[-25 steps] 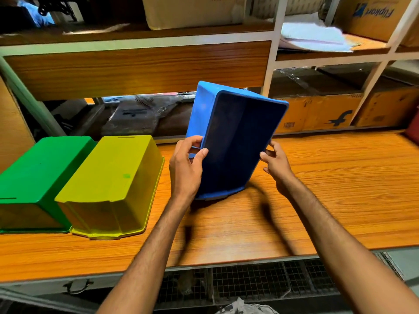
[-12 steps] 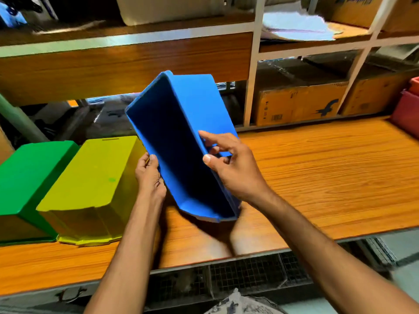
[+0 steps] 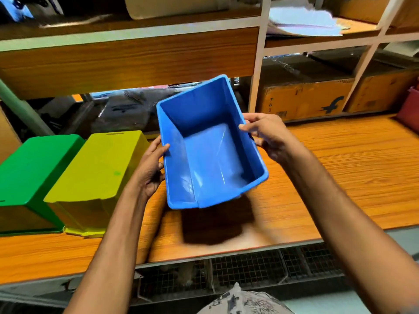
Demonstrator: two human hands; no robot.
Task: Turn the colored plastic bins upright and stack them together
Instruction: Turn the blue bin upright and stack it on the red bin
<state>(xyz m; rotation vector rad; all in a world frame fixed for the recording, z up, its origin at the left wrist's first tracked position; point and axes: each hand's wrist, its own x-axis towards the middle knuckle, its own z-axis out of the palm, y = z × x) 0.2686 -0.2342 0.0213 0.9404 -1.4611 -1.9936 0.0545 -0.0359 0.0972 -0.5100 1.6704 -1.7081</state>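
Blue bin is hanging in the air above the wooden table, mouth up and tipped a little toward the camera, so the inside floor is showing. A dark shadow is lying on the table under it; nothing is touching the wood.

Left hand is gripping the left long wall, thumb hooked over the rim, fingers underneath and hidden. Right hand is clamping the right long wall nearer the far end, thumb lying inside the rim. Both hands are closed on the bin, one on each long side.

Long axis is running away from the person, slewed slightly to the right at the near end.

Yellow bin and green bin are sitting mouth down on the table, side by side and touching or nearly so, off to the left. The yellow one is lying just beside the left hand, the nearer hand to it; the right is well apart from both.

Judgement: the blue bin is reading as upright already and is wanting setting down on the bare wood below. Next the yellow one is needing flipping, and its long axis is lying roughly parallel to the blue's, so little turning should be called for when nesting.
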